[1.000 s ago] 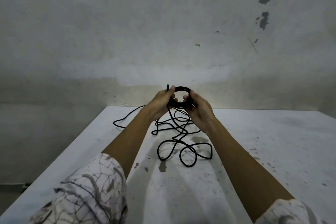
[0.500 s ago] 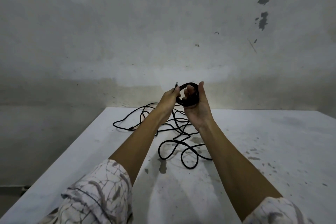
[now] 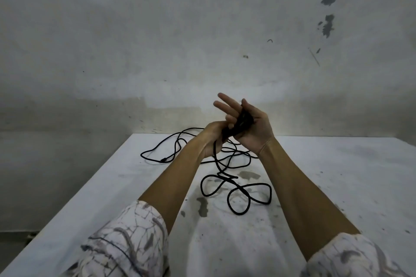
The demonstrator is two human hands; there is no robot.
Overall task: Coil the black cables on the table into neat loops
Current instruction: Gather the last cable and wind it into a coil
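Observation:
Above the far part of the white table (image 3: 337, 186), my right hand (image 3: 256, 130) is turned palm towards me. A small black cable coil (image 3: 243, 121) is pinned in it under the thumb, while its fingers stretch out to the upper left. Just below and left, my left hand (image 3: 210, 137) grips the cable strand where it leaves the coil. From there the loose black cable (image 3: 236, 189) drops to the table and lies in untidy loops between my forearms. More cable (image 3: 157, 156) trails to the left, ending in a small plug.
The table has dark stains near the loops and a left edge that drops to the floor. A stained grey wall stands right behind its far edge. My patterned sleeves fill the bottom of the view.
My right hand has turned palm-up and spread its fingers, so the coil now shows edge-on. My left hand has dropped below the coil onto the trailing strand. The loose cable on the table has shifted slightly.

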